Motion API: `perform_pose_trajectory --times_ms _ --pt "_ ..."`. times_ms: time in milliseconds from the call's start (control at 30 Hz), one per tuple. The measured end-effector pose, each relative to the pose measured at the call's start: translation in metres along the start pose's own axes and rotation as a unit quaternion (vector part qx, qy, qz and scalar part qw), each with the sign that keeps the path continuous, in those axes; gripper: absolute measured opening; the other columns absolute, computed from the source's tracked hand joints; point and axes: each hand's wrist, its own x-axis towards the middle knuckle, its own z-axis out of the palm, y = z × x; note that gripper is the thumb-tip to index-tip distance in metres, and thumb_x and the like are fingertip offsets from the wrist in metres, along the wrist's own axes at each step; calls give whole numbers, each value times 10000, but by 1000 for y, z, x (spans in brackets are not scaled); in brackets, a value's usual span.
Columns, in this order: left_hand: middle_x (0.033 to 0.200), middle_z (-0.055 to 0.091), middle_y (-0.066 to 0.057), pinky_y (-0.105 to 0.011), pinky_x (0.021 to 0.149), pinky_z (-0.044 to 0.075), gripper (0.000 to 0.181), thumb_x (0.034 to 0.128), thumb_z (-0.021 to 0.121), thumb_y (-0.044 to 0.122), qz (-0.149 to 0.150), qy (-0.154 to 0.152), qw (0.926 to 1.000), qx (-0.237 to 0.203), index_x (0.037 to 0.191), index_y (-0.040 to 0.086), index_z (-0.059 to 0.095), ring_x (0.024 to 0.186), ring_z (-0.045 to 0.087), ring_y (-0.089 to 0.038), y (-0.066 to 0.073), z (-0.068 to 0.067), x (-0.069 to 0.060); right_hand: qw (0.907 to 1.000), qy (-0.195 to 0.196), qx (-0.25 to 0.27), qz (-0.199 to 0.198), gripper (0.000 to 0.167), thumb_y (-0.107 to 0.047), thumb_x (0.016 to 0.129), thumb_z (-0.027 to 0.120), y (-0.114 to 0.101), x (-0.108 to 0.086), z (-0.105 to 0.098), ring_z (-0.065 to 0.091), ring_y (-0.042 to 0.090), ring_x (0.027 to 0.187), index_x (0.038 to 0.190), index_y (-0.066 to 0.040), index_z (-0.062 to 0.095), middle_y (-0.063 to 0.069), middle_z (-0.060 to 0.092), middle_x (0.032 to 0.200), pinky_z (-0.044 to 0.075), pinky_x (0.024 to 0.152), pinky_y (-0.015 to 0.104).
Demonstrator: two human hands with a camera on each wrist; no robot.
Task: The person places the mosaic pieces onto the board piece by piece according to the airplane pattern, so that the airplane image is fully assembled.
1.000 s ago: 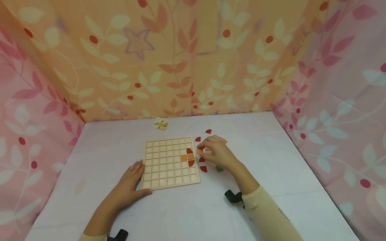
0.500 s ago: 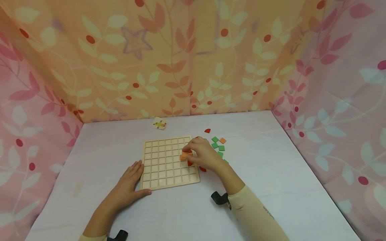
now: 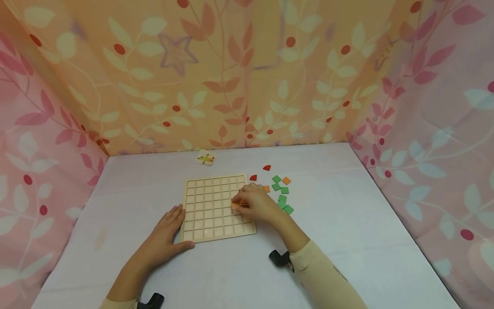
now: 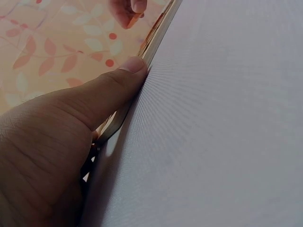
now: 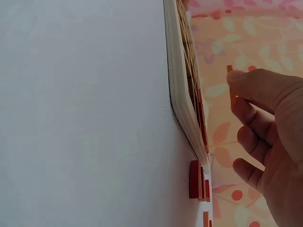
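A pale wooden grid board (image 3: 208, 213) lies flat on the white table. At its left edge my left hand (image 3: 166, 236) rests with fingers fairly straight, the thumb against the near-left corner; the left wrist view shows this thumb (image 4: 106, 92) touching the rim. Over the right part of the board, my right hand (image 3: 256, 204) pinches an orange square tile (image 5: 232, 90) between thumb and fingertips. In the right wrist view that tile is held above the board's surface. The hand hides the board's right-hand cells and most of the pieces set in them.
Several green square tiles (image 3: 284, 190) lie right of the board, with an orange tile (image 3: 286, 180) beside them. Red quarter-round pieces (image 3: 253, 177) lie near the board's far-right corner. A small patterned card (image 3: 206, 157) sits behind the board. Patterned cloth walls (image 3: 231, 107) surround the table.
My right hand has carried the orange tile leftward from beside the board to over its right cells, then slightly nearer me. The left hand has stayed in place.
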Motion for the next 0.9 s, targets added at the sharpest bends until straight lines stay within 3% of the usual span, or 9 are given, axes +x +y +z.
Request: perform_pose_trajectory --times_ms 300,900 --pt "1706 177 -157 -478 1292 61 1180 787 729 719 -42 -24 10000 -26 1600 -8 278 1582 119 -370 0 0 1 9999 -72 -125 26 230 -307 922 757 3 -2 9 530 137 938 1138 -232 785 -89 668 998 432 867 335" --pt "1707 175 -152 -424 1298 25 1168 790 753 685 -52 -40 10000 -54 1595 -18 284 1584 119 -362 3 -1 -1 9991 -204 -321 182 201 -309 925 757 3 -3 19 552 135 1038 1114 -241 775 -103 667 1033 423 963 364"
